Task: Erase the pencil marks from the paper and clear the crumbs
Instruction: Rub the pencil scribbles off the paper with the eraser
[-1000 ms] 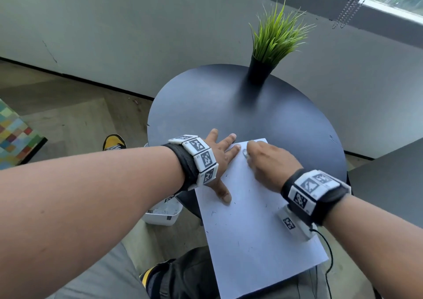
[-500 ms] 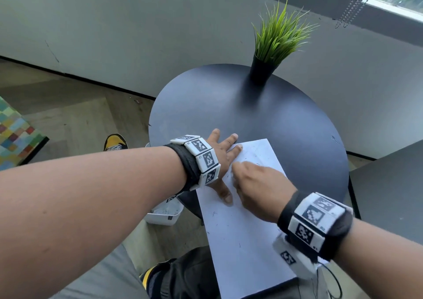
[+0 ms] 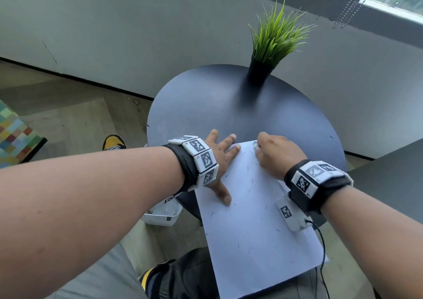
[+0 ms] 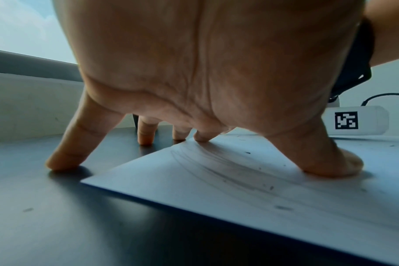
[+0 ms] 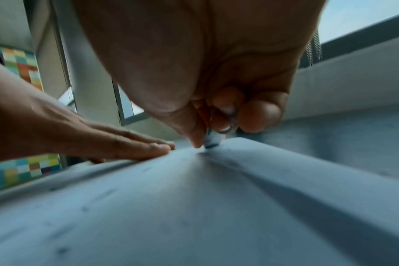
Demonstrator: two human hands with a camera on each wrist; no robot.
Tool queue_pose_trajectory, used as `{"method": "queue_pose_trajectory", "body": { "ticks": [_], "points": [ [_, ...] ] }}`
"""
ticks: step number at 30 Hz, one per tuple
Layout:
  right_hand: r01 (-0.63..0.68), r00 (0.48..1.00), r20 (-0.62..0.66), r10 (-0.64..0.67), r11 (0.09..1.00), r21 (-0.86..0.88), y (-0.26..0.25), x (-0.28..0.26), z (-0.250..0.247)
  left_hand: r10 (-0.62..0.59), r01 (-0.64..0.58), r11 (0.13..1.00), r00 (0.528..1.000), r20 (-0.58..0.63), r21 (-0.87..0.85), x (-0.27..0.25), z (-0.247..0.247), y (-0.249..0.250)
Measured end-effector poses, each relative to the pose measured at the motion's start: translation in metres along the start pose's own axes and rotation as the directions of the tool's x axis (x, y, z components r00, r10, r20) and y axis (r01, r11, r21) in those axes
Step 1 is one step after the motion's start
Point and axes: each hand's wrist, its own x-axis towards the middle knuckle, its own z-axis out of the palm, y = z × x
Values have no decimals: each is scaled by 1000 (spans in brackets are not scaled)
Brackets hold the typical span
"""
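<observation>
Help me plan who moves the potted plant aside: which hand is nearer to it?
Right. The right hand pinches an eraser at the paper's far corner, nearly below the potted plant. The left hand presses the paper's left edge, farther over.

Legible text and markings: none readable as words or numbers.

Square black-and-white coded markers are seen on the white blocks of the left wristband (image 3: 199,159) and of the right wristband (image 3: 313,177); 1 more is printed on the white module (image 3: 289,214) hanging under the right wrist, and the same module (image 4: 353,122) is shown with its marker in the left wrist view. Tiny characters beside the wristband markers are noted but are too small to be read. Only grey pencil strokes, forming no letters, are found on the paper (image 3: 256,241).
</observation>
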Motion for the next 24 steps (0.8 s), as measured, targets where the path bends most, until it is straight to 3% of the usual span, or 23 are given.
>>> {"method": "queue_pose_trajectory", "body": {
  "ticks": [5, 10, 12, 15, 20, 24],
  "points": [
    [243, 968, 89, -234, 964, -107, -35, -49, 8, 4, -4, 1000, 1000, -6, -28, 2, 3, -3],
    [-21, 999, 36, 22, 999, -36, 0, -1, -1, 2, -1, 1000, 1000, 8, -21, 3, 3, -2],
    [31, 999, 29, -29, 997, -72, -8, -7, 0, 1, -1, 1000, 1000, 8, -28, 2, 3, -1],
    [208, 976, 92, -198, 970, -123, -26, -36, 11, 6, -6, 999, 1000, 0, -42, 2, 3, -3],
    [-34, 998, 53, 37, 997, -64, 10, -10, -3, -1, 1, 999, 1000, 12, -35, 3, 3, -1],
    [162, 985, 79, -155, 982, -100, -19, -47, 7, 3, -2, 999, 1000, 12, -47, 5, 5, -3]
  ]
}}
